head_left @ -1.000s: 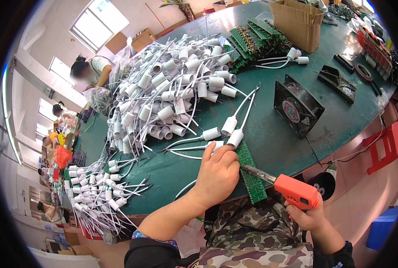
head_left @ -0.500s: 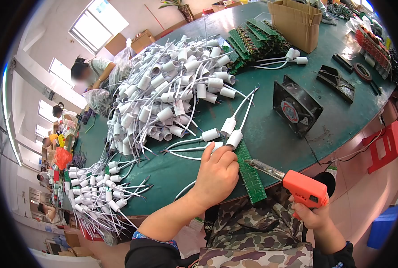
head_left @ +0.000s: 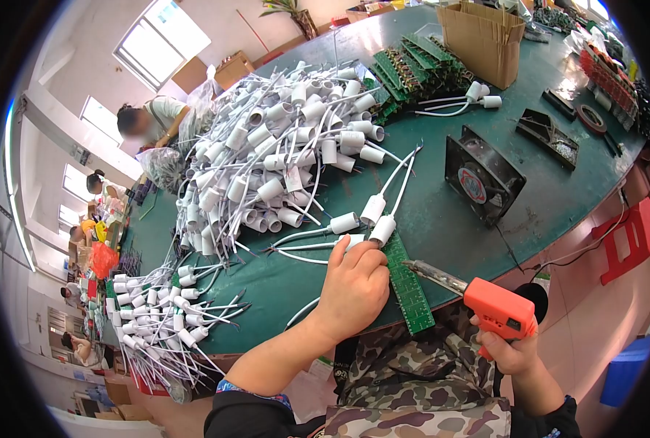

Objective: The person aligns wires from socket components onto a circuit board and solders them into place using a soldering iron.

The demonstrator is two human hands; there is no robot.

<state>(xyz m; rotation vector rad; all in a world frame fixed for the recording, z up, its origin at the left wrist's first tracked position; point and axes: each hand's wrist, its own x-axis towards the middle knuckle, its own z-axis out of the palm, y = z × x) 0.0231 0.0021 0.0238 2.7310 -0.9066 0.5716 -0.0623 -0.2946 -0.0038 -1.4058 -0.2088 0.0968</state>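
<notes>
In the head view, my left hand (head_left: 352, 286) is curled at the upper end of a long green circuit board (head_left: 411, 292), fingertips against it and the white cylindrical caps there. One white cap (head_left: 383, 228) with a cable stands at that end, and others lie just beyond my fingers. My right hand (head_left: 511, 352) is wrapped around the handle of an orange soldering gun (head_left: 494, 306). Its tip points left and rests on or just above the board; contact is too small to tell. My left fingertips are partly hidden.
A big heap of white wired caps (head_left: 266, 153) covers the table's left side, with a smaller cluster (head_left: 157, 310) nearer me. A black fan (head_left: 483, 179) stands right of the board. Behind are stacked circuit boards (head_left: 416, 69) and a cardboard box (head_left: 482, 44). A person (head_left: 157, 117) sits across the table.
The soldering gun has shifted very slightly, its tip staying at the board. My left hand holds its place. The person across the table has moved their head a little.
</notes>
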